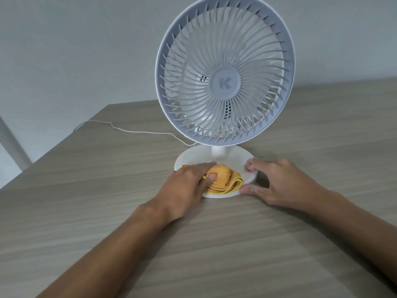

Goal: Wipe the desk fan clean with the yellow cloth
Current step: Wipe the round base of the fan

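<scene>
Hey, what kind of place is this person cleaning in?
Probably a home or office room: a wood-grain table pushed against a plain pale wall, with a corded white desk fan standing on it. Nothing more tells which.

The left hand (189,179) hides part of the yellow cloth (223,181) (folded); the cord (137,131) drops past the table edge.

Showing on one table (300,244): one desk fan (224,82), one yellow cloth (223,179), one cord (137,131), two hands — left hand (189,186), right hand (279,183).
</scene>
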